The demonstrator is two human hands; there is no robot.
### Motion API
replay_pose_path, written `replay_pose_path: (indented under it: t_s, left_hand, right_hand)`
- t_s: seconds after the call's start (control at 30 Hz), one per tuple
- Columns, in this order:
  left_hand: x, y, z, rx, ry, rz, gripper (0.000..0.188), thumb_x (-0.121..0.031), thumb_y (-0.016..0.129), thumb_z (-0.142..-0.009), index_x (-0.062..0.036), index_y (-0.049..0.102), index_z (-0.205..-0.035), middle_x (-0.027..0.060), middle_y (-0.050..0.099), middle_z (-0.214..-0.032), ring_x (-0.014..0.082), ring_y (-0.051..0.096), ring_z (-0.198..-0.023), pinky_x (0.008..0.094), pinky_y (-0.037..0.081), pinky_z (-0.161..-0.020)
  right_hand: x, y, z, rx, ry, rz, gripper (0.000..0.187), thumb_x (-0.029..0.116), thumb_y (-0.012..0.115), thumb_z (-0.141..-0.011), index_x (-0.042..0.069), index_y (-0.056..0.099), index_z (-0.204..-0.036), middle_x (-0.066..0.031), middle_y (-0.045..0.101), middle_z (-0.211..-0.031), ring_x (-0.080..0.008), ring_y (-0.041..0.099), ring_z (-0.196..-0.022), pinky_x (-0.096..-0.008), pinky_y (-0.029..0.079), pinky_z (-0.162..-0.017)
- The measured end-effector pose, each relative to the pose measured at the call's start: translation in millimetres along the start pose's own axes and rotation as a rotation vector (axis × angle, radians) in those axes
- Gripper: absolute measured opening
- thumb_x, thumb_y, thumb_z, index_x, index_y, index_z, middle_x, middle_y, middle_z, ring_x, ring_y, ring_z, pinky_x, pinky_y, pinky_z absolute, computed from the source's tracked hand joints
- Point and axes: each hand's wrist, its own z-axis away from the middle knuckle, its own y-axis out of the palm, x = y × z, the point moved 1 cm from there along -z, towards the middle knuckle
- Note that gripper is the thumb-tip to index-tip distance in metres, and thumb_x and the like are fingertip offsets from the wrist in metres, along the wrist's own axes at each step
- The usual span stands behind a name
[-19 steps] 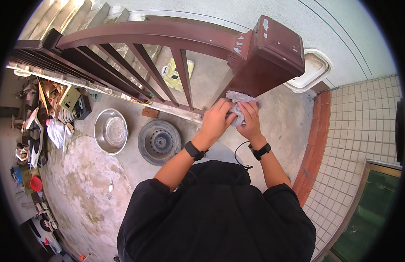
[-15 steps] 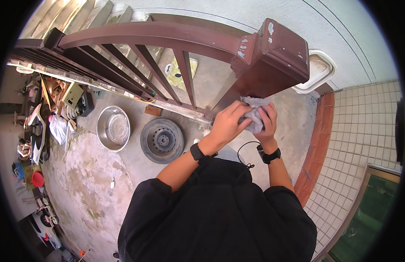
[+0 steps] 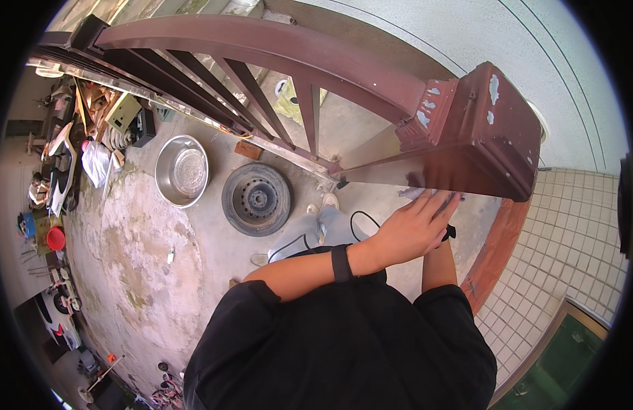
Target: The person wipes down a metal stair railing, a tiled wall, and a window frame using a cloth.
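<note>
A grey cloth point(image 3: 413, 194) shows only in part, at the lower near edge of the brown metal railing post point(image 3: 460, 154). My left hand point(image 3: 415, 229) lies over it with fingers stretched forward, bits of grey showing between the fingertips. Behind that hand, the fingers of my right hand are hidden; only its forearm point(image 3: 438, 266) and the dark watch point(image 3: 450, 233) at the wrist can be seen. Paint has flaked off the post's cap in pale patches.
Left of my feet lie a wheel with its tyre point(image 3: 257, 199), a steel basin point(image 3: 182, 171) and a brick point(image 3: 248, 149). The slatted railing point(image 3: 262, 41) runs off to the upper left. A tiled wall point(image 3: 569, 232) rises at the right, and clutter lines the far left.
The post now appears lower and farther right in view. My left hand has moved right, across my right hand, and the cloth has gone mostly out of sight.
</note>
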Motion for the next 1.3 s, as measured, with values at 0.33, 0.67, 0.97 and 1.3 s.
replay_pose_path:
  t_s: [0.33, 0.67, 0.97, 1.3]
  left_hand:
    - [26, 42, 37, 0.147, -0.005, -0.085, 0.060, -0.026, 0.065, -0.072, 0.0008, 0.045, -0.123, 0.0218, 0.043, -0.122, 0.0334, 0.048, -0.108, 0.0339, 0.049, -0.081]
    - [27, 56, 15, -0.097, 0.355, -0.017, 0.053, -0.029, 0.062, -0.071, 0.0065, 0.054, -0.110, 0.0252, 0.034, -0.135, 0.0353, 0.047, -0.111, 0.0396, 0.038, -0.096]
    - [38, 50, 37, 0.009, 0.324, 0.433, 0.048, -0.022, 0.065, -0.070, -0.0007, 0.053, -0.111, 0.0224, 0.034, -0.133, 0.0351, 0.046, -0.111, 0.0389, 0.046, -0.086]
    - [123, 0, 105, 0.195, 0.093, 0.604, 0.049, -0.022, 0.065, -0.075, -0.0067, 0.045, -0.117, 0.0186, 0.041, -0.119, 0.0377, 0.050, -0.101, 0.0412, 0.048, -0.078]
  right_hand:
    - [-18, 8, 43, 0.017, 0.368, -0.124, 0.047, 0.009, 0.066, -0.075, 0.000, 0.047, -0.117, -0.0162, 0.045, -0.123, -0.0273, 0.046, -0.113, -0.0388, 0.039, -0.094]
    - [-33, -8, 92, -0.186, 0.635, -0.172, 0.050, 0.008, 0.064, -0.076, 0.000, 0.043, -0.121, -0.0162, 0.044, -0.125, -0.0263, 0.045, -0.114, -0.0377, 0.038, -0.095]
    - [-15, -2, 122, -0.297, 0.743, -0.150, 0.053, 0.006, 0.062, -0.077, -0.001, 0.040, -0.125, -0.0162, 0.042, -0.126, -0.0255, 0.044, -0.115, -0.0368, 0.037, -0.095]
    - [24, 68, 106, -0.232, 0.663, -0.181, 0.056, 0.005, 0.060, -0.078, -0.001, 0.037, -0.129, -0.0163, 0.040, -0.128, -0.0245, 0.044, -0.116, -0.0357, 0.036, -0.096]
